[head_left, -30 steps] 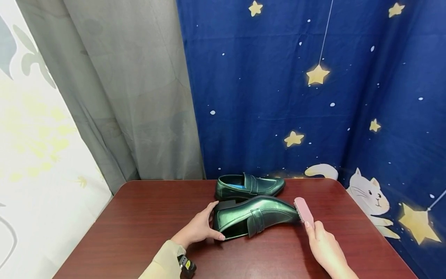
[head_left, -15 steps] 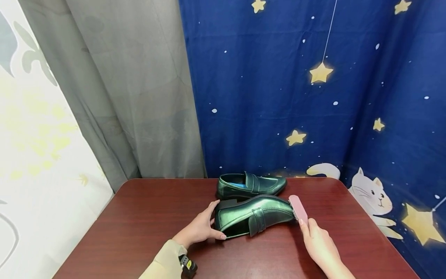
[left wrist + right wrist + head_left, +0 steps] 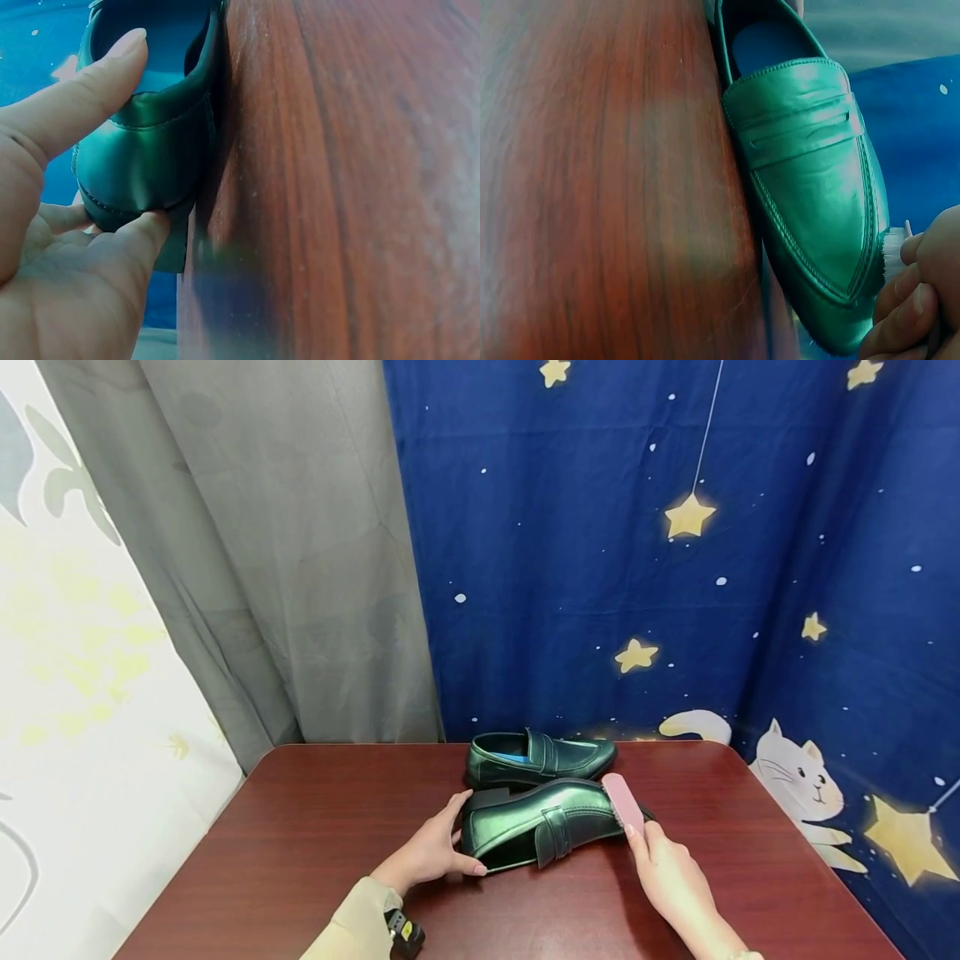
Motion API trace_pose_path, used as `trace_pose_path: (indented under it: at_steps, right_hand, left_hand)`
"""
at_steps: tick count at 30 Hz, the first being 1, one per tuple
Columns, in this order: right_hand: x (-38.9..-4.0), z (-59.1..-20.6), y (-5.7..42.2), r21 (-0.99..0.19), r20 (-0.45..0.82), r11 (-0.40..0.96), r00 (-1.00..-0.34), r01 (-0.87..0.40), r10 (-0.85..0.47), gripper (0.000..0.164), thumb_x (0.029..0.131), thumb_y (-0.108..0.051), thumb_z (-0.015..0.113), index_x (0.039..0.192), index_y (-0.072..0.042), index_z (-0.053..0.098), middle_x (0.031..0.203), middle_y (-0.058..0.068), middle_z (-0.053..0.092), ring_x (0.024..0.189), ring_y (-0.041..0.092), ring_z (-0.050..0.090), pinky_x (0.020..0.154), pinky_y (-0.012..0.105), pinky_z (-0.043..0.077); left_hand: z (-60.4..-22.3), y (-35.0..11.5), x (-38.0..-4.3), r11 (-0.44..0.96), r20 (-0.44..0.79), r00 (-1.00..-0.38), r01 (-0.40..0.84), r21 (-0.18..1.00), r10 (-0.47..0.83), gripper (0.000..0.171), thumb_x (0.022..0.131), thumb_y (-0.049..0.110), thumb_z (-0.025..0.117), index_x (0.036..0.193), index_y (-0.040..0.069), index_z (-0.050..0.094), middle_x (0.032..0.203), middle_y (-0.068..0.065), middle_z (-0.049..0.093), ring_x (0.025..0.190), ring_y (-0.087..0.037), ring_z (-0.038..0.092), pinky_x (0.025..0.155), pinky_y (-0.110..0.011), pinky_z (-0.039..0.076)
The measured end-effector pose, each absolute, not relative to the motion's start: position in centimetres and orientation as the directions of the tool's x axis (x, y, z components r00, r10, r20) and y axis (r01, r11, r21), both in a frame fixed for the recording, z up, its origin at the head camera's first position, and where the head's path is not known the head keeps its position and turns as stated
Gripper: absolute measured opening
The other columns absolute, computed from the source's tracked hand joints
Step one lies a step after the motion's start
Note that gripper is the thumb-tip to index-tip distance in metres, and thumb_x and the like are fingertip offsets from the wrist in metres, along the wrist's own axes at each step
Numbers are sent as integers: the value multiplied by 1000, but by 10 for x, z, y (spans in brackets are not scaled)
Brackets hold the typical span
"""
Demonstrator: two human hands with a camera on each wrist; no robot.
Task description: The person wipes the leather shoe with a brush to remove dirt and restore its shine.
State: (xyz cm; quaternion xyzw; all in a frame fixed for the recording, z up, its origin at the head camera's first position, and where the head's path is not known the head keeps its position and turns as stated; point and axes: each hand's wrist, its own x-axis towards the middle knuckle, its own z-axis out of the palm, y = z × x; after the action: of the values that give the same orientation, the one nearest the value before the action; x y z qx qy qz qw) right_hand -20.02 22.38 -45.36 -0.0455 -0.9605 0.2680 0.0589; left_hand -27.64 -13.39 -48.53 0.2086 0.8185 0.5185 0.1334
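Observation:
A shiny green loafer lies on its side on the table, sole turned away and toe to the right. Around its heel my left hand grips it; in the left wrist view the thumb reaches over the opening's rim and fingers press the heel base. My right hand holds a pink brush by its handle. In the right wrist view its white bristles touch the side of the loafer near the toe. The brush partly hides the toe in the head view.
A second green loafer stands upright just behind, near the back edge of the reddish-brown wooden table. Behind the table hang a grey curtain and a blue curtain with stars.
My right hand has moved the brush left along the loafer, from the toe tip toward the vamp. My left hand keeps its grip on the heel.

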Motion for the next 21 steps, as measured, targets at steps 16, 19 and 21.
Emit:
trace_pose_path:
  at_steps: [16, 19, 21]
  right_hand:
    - [-205, -447, 195, -507, 132, 862, -987, 11, 91, 33, 107, -40, 46, 95, -10, 53, 64, 4, 49, 59, 19, 51, 52, 38, 37]
    - [-206, -446, 188, -506, 146, 862, -985, 2, 88, 36, 107, -44, 45, 94, -11, 52, 63, 3, 48, 58, 20, 51, 51, 38, 37]
    - [-207, -446, 183, -499, 160, 866, -984, -8, 84, 37, 107, -46, 45, 92, -12, 52, 63, 3, 48, 57, 20, 51, 50, 38, 37]
  left_hand:
    - [-485, -136, -276, 380, -13, -876, 197, 904, 483, 122, 71, 12, 93, 162, 9, 12, 168, -24, 1, 152, -39, 25, 112, -50, 41]
    - [-484, -135, -276, 387, -6, -875, 207, 899, 483, 122, 71, 12, 93, 162, 8, 12, 169, -22, 5, 151, -38, 27, 111, -49, 42]
    - [-484, -135, -276, 389, -2, -876, 212, 897, 482, 122, 70, 11, 93, 162, 8, 13, 169, -22, 6, 151, -38, 28, 111, -49, 42]
